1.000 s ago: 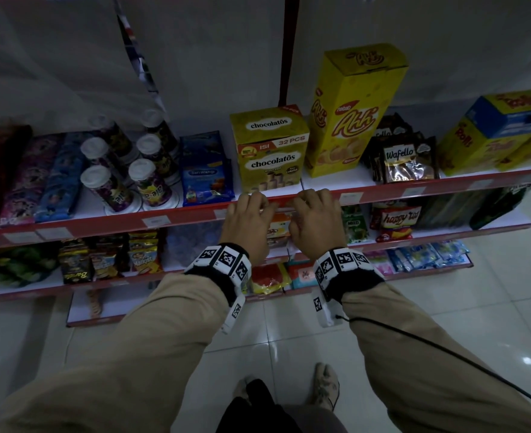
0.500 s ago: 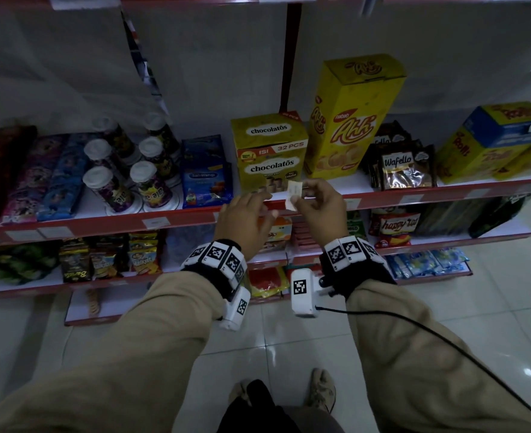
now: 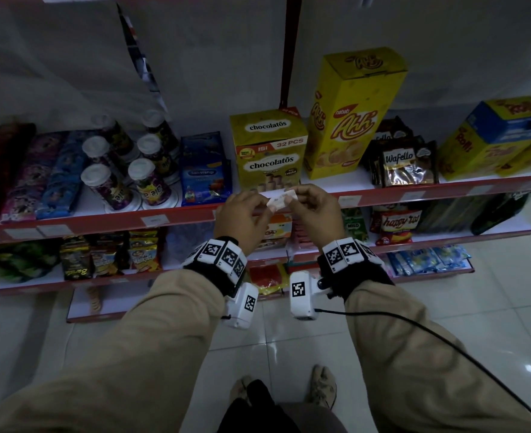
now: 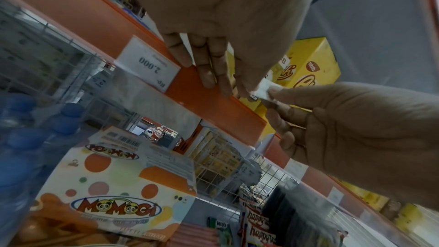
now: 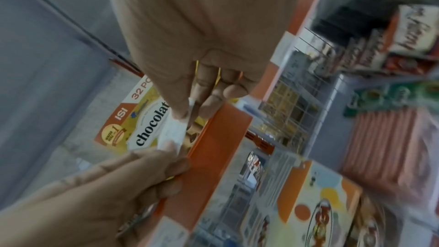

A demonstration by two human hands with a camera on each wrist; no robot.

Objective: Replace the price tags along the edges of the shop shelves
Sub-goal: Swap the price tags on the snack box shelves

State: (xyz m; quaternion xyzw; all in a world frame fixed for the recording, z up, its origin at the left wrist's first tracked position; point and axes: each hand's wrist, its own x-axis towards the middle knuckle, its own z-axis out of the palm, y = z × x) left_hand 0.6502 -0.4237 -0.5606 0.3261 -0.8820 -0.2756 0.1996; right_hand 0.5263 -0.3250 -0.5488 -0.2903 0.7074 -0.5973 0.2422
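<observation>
A small white paper price tag (image 3: 281, 200) is held just above the red shelf edge (image 3: 180, 215), in front of the yellow chocolatos box (image 3: 269, 151). My left hand (image 3: 265, 203) pinches its left end and my right hand (image 3: 292, 198) pinches its right end. The left wrist view shows the left hand (image 4: 237, 85) and the right hand (image 4: 275, 97) meeting on the tag (image 4: 263, 89) over the shelf edge (image 4: 213, 100). The right wrist view shows thumb and fingers of the right hand (image 5: 187, 112) on the tag (image 5: 173, 131), with the left hand (image 5: 171, 153) on its other end.
Other tags sit in the same shelf edge: one to the left (image 3: 155, 219), reading Rp. 2.000 (image 4: 147, 63), and two to the right (image 3: 348, 200) (image 3: 413, 195). A tall yellow box (image 3: 351, 114) stands beside the chocolatos box. A Momogi box (image 4: 118, 194) sits on the shelf below.
A second ago both hands rested on the shelf edge. They have lifted off with the white tag; the right hand held it alone, now both pinch it level.
</observation>
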